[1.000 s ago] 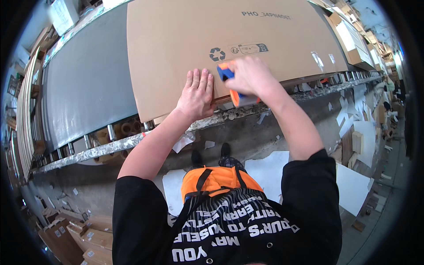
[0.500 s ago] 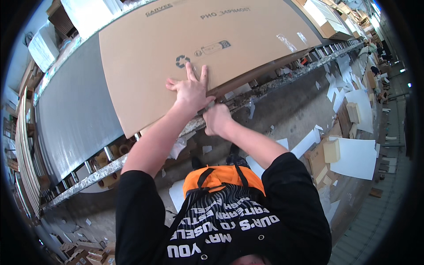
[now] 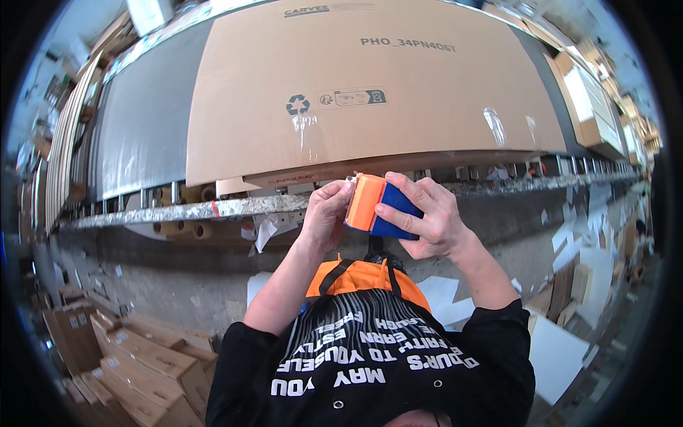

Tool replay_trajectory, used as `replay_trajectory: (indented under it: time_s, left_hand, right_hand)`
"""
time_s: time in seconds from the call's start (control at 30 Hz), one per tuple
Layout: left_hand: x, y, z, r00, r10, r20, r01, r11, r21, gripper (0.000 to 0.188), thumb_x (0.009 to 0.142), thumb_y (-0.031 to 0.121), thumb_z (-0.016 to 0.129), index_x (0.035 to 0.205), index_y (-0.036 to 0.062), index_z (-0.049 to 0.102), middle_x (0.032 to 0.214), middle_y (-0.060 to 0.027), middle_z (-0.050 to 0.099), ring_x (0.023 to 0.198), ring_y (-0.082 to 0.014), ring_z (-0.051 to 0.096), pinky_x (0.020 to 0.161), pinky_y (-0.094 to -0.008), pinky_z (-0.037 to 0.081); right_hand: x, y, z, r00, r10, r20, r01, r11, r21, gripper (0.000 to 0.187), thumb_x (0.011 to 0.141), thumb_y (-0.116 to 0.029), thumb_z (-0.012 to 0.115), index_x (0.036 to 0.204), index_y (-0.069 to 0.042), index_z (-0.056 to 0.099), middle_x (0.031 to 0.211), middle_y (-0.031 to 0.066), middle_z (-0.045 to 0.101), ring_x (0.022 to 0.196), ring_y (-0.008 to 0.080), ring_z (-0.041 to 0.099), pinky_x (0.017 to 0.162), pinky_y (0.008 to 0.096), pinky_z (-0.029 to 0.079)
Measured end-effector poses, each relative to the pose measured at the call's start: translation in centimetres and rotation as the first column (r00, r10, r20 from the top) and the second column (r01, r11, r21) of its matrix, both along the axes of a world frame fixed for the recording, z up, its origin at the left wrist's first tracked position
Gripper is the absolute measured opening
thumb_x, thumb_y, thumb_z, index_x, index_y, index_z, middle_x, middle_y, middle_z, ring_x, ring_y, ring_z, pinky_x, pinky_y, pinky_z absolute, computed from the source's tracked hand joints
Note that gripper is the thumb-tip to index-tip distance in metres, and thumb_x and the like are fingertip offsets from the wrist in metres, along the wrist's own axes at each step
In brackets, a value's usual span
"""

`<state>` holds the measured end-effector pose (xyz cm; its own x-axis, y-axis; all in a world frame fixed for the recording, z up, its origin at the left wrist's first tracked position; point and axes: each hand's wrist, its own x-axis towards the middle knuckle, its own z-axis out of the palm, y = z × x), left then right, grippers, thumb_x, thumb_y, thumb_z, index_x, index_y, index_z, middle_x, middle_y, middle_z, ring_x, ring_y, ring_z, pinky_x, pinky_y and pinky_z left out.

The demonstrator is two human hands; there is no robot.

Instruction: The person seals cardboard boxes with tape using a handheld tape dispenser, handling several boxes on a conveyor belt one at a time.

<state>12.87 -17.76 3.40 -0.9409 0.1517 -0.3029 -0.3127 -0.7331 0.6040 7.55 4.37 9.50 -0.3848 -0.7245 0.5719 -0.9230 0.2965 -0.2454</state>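
My right hand [image 3: 434, 217] is closed round an orange and blue tape dispenser [image 3: 368, 203], held just in front of the carton's near edge. At the dispenser's left side my left hand [image 3: 329, 213] is pinched, its fingertips at a small glinting bit of clear tape [image 3: 351, 179]. Beyond both hands lies a large flat brown carton [image 3: 427, 92]. A shiny clear tape strip [image 3: 304, 132] runs down its top to the near edge, below a printed recycling mark. Further right, another tape strip [image 3: 493, 127] sticks to the carton.
The carton rests on a roller conveyor with a dark belt [image 3: 146, 121] and a scuffed metal front rail [image 3: 178, 215]. Rolls of tape [image 3: 192, 229] sit beneath it. Stacked cartons [image 3: 153, 363] stand behind at lower left. White sheets [image 3: 562, 356] and scraps litter the floor on the right.
My left hand has left the carton top and come to the dispenser. My right hand has moved right from the carton edge, and the dispenser now shows. A tape strip now shows below the recycling mark.
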Motion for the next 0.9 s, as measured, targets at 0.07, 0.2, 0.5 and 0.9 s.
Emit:
replay_trajectory:
  time_s: [0.07,0.2,0.5,0.9]
  left_hand:
    - [0.6,0.8,-0.5,0.997,0.076,0.024,-0.076,0.997,0.014,0.021,0.1,0.023,0.064,0.103,0.0024,0.069,0.096,-0.0031,0.071,0.083,-0.0086,0.065,0.077,-0.0269,0.054]
    - [1.2,2.3,-1.0,0.919,0.392,-0.05,-0.381,0.847,-0.371,0.013,0.099,0.011,0.064,0.09,0.0032,0.071,0.086,-0.0031,0.072,0.075,-0.008,0.064,0.066,-0.0213,0.051]
    - [1.7,-12.1,-5.2,0.36,0.665,-0.654,-0.586,-0.385,-0.713,0.017,0.085,0.02,0.082,0.092,0.0054,0.076,0.083,-0.0008,0.068,0.067,-0.0122,0.055,0.059,-0.0267,0.046]
    - [-0.7,-13.7,-9.3,0.382,0.45,-0.807,-0.498,-0.636,-0.59,0.044,0.07,0.029,0.094,0.107,0.0135,0.077,0.124,-0.0073,0.043,0.098,-0.0183,0.048,0.08,-0.0318,0.048]
  right_hand:
    - [-1.0,0.4,0.3,0.996,0.083,0.034,-0.083,0.996,0.017,0.07,0.061,-0.015,0.072,0.129,-0.026,0.067,0.142,0.013,0.056,0.076,0.0249,0.056,0.072,0.0345,0.055]
    - [-2.0,-0.3,0.3,0.984,0.174,0.032,-0.176,0.978,0.109,0.068,0.06,-0.016,0.072,0.127,-0.027,0.068,0.142,0.0134,0.056,0.081,0.0257,0.058,0.073,0.0359,0.056]
    - [-5.9,2.3,3.3,0.99,0.131,-0.059,-0.077,0.833,0.547,0.064,0.053,-0.012,0.076,0.116,-0.026,0.071,0.142,0.0118,0.055,0.097,0.0278,0.06,0.081,0.0405,0.055]
    - [-8.4,-0.7,2.6,0.995,0.018,-0.093,0.048,0.753,0.656,0.066,0.051,-0.008,0.078,0.115,-0.026,0.072,0.141,0.0064,0.056,0.096,0.0259,0.06,0.086,0.0394,0.055]
